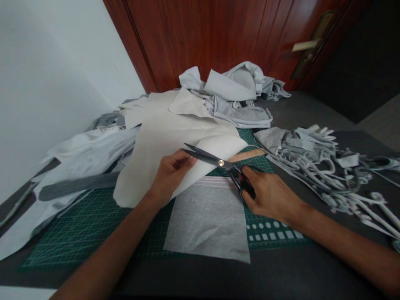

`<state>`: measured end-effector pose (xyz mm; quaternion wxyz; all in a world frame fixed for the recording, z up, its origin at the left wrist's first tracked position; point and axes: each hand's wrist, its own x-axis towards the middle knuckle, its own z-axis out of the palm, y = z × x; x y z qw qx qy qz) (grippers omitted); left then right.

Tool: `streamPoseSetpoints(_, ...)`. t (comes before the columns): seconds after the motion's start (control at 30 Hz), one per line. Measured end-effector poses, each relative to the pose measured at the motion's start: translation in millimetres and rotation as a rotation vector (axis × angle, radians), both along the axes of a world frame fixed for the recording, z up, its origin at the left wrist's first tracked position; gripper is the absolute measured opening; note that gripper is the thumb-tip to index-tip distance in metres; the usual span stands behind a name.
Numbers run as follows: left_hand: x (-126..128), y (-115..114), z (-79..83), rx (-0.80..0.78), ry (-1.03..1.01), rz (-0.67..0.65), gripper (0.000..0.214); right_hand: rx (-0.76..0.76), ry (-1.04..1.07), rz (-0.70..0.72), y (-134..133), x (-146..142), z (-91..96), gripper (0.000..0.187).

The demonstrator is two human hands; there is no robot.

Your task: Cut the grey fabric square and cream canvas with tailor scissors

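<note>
On a green cutting mat (78, 225), nearest first: one grey jersey panel (208, 221), lying flat, with pale pink stripes along its upper edge. Left hand (171, 177): fingers (184, 160) held together, pinching a lifted, curving cream fabric sheet (156, 166). Right hand (268, 196): fingers clamped through the bows of black dressmaking shears (215, 160), blades slightly parted, lying against the raised edge of the sheet, tips just beside the left hand. Just behind the shears, one wooden ruler (246, 155). To the right, on a dark tabletop (312, 266), a tangle of grey and white fabric strips (318, 162). To the left, assorted white and grey fabric offcuts (78, 158). Farther back, a crumpled pale grey fabric heap (231, 96), then a white wall (46, 83) and a reddish wooden door (193, 33) with a brass lever handle (306, 43).
</note>
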<state>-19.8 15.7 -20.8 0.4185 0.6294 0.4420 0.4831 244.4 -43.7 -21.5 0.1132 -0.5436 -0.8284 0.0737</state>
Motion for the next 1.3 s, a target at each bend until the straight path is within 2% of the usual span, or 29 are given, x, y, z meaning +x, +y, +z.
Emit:
streamPoseSetpoints(0.3, -1.8, 0.4, 1.0, -0.032, -0.03, 0.037, 0.023, -0.01, 0.052, 0.013, 1.3, 2.4, 0.7, 0.015)
streamPoseSetpoints(0.5, -2.1, 0.3, 0.0, -0.053, -0.041, 0.044, 0.02, 0.015, 0.042, 0.006, 0.2, 1.4, 0.3, 0.014)
streamPoseSetpoints(0.67, -3.6, 0.8, -0.2, -0.005, 0.01, 0.033, 0.019, 0.046, -0.007, -0.008, -1.4, 0.1, 1.2, 0.014)
streamPoseSetpoints(0.93, -3.7, 0.4, -0.8, 0.028, 0.073, 0.002, 0.023, 0.043, -0.046, 0.012, -0.6, 1.6, -1.0, 0.015)
streamPoseSetpoints(1.3, -4.6, -1.2, 1.3, 0.017, 0.056, -0.012, 0.019, 0.022, -0.039, 0.013, 0.2, 2.0, -2.8, 0.013)
